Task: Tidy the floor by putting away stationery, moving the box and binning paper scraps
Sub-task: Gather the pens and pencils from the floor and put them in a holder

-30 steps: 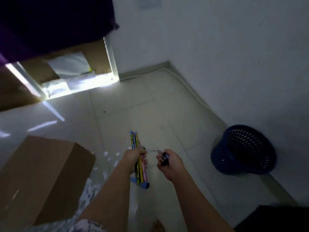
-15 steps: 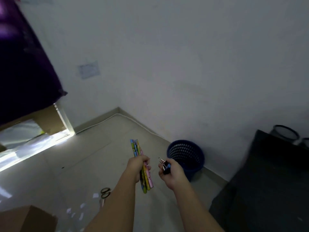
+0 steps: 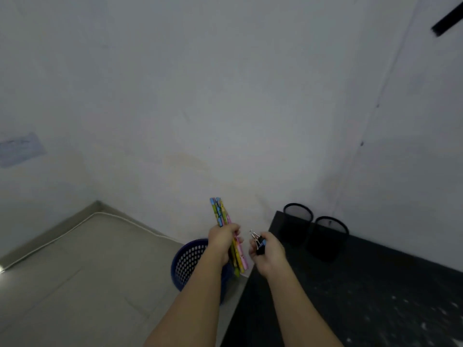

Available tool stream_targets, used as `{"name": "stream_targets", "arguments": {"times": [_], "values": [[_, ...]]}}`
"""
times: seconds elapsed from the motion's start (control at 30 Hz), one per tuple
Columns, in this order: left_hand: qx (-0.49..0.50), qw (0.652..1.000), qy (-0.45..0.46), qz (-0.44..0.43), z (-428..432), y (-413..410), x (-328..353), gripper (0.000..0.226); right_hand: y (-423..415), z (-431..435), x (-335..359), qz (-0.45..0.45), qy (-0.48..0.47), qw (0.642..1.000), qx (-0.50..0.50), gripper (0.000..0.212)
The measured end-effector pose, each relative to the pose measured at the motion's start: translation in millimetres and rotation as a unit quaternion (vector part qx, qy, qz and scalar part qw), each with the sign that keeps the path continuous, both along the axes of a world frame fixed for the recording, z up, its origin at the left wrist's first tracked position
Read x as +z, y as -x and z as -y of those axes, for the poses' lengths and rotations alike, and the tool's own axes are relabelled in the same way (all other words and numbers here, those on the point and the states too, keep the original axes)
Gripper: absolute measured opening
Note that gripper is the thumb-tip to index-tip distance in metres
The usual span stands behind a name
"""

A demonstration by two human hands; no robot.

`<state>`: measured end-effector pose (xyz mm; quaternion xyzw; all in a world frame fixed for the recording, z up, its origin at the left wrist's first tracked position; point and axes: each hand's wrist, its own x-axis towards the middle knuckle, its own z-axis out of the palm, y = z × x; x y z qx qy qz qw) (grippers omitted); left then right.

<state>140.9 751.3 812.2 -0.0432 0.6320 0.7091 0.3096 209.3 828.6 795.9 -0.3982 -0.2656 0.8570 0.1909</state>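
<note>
My left hand (image 3: 223, 240) grips a bundle of colourful pencils (image 3: 220, 212), which stand nearly upright and stick out above and below the fist. My right hand (image 3: 269, 254) is closed on a few binder clips (image 3: 258, 242), black and blue with wire handles pointing up-left. Both hands hover over the near left edge of a black table (image 3: 363, 284). Two black mesh pen holders (image 3: 298, 222) (image 3: 328, 236) stand at the table's back edge by the wall. A blue perforated bin (image 3: 193, 261) sits on the floor below my left hand, partly hidden by my forearm.
A white wall fills most of the view, with a corner at the right. A white cable (image 3: 82, 222) runs along the skirting on the grey tiled floor (image 3: 87, 284) at the left. A pale sticker (image 3: 21, 149) is on the wall at far left.
My view has swung right and up: the cardboard box, paper scraps and scissors have left the frame, and the black table with its pen holders has come in. Both hands keep their hold.
</note>
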Motion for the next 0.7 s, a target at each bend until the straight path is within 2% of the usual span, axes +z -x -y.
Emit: {"name": "stream_targets", "arguments": {"times": [0.13,0.3,0.43,0.6,0.63,0.7], "values": [[-0.016,0.998,-0.036,-0.05,-95.4,1.7,25.9,0.009,-12.3,-91.2,18.6,0.006,-0.022,0.998,-0.053,0.016],[-0.033,0.986,-0.065,-0.15,-182.4,12.0,50.4,0.006,-7.8,-165.5,32.3,0.011,-0.062,0.994,-0.085,0.013],[-0.074,0.975,-0.033,-0.205,-226.2,17.1,35.7,0.009,3.3,-204.6,26.7,0.076,-0.112,0.989,-0.051,0.018],[-0.121,0.972,0.054,-0.194,-239.8,18.1,-15.4,0.013,15.1,-224.3,8.5,0.184,-0.235,0.954,0.035,0.02],[-0.125,0.97,0.076,-0.193,-238.6,18.7,-26.5,0.016,16.8,-225.9,5.9,0.201,-0.26,0.943,0.052,0.019],[-0.127,0.966,0.13,-0.186,-238.4,25.8,-55.7,0.037,19.2,-226.5,5.3,0.236,-0.308,0.916,0.098,0.018]]}}
